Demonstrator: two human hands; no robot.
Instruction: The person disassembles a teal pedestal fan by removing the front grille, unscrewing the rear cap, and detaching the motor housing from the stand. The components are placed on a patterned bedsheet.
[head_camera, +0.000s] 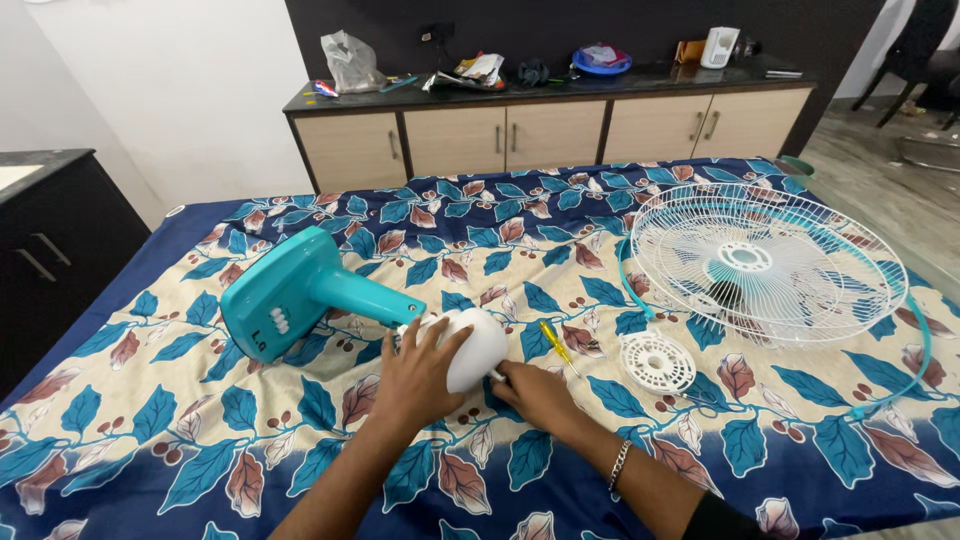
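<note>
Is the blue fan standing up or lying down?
Lying down. The fan body rests on its side on the bedspread, with its grille off, flat beside it.

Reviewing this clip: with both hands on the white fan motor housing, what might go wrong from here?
The white motor housing lies on a soft cloth, steadied only by the left hand, so it may roll while the right hand works at its end. The yellow screwdriver and white round cap lie loose nearby and might get knocked away.
</note>
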